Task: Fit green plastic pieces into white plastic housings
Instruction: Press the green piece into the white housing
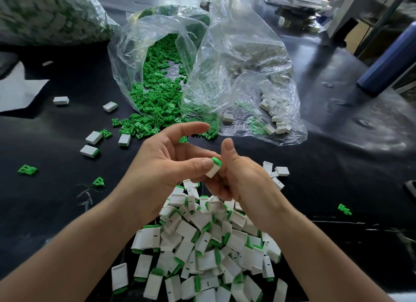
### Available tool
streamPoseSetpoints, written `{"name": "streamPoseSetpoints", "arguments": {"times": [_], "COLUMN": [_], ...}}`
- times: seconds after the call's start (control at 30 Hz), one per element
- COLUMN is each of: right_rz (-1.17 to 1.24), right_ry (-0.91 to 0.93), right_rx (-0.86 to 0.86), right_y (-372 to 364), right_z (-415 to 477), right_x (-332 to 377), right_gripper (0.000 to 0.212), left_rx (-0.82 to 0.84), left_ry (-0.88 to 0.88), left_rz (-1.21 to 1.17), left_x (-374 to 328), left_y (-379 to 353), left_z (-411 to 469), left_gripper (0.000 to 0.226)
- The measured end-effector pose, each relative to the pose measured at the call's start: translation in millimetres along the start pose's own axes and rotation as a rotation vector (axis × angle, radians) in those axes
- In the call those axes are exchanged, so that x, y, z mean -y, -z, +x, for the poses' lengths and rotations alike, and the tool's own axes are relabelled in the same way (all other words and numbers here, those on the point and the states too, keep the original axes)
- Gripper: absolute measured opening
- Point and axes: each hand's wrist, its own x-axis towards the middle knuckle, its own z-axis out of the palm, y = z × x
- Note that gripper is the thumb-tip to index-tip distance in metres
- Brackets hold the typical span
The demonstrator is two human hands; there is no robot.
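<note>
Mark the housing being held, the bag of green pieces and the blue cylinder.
held housing (213,170): head view, its white side.
bag of green pieces (132,54): head view, clear plastic left wall.
blue cylinder (387,63): head view, middle of its body.

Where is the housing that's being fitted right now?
Head view, centre: the white housing, green piece in its top, is pinched between the left hand and right hand, just above the pile of finished housings.

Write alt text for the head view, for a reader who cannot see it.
Left hand and right hand pinch a white housing capped by a green piece, above a pile of finished units. Behind, clear bags spill green and white parts.
</note>
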Motion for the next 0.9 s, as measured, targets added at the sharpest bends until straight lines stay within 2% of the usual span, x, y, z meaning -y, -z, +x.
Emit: {"name": "streamPoseSetpoints", "arguments": {"times": [0.13, 0.23, 0.33, 0.4, 0.43, 0.67, 0.77, 0.9], "right_rz": [-0.095, -0.299, -0.567, -0.693, -0.738, -0.965, -1.049, -1.119], "right_ry": [0.029, 0.052, 0.062, 0.046, 0.020, -0.272, -0.344, -0.372], "right_rx": [-0.062, -0.216, -0.386, -0.438, -0.446, -0.401, -0.357, -0.373], "right_y": [5.9, 17.8, 37.0, 52.6, 60.5, 95.8, 98.1, 97.9], "right_z": [0.1, 1.4, 2.9, 1.6, 0.3, -8.7, -7.7, -3.3], "right_x": [3.4, 2.9, 2.6, 3.9, 4.6, 3.0, -1.4, -8.7], "right_gripper": [0.056, 0.050, 0.026, 0.010, 0.009, 0.045, 0.038, 0.013], "left_rx": [-0.025, -0.019, 0.097, 0.210, 0.221, -0.065, -0.116, -0.136], "left_ry": [0.003, -0.005, 0.014, 0.045, 0.052, 0.049, 0.044, 0.044], "left_rz": [-0.008, 0.030, 0.100, 0.124, 0.131, 0.099, 0.088, 0.097], "left_x": [-1.9, -3.0, -4.1, -4.9, -4.7, -3.3, -3.4, -2.1], "left_y": [-0.3, 1.2, 2.0, -0.2, -1.3, 5.1, 7.6, 8.4], "left_z": [-0.2, 0.2, -2.9, -6.7, -7.4, 2.5, 4.4, 5.1], "left_gripper": [0.054, 0.052, 0.045, 0.043, 0.044, 0.034, 0.031, 0.029]}}
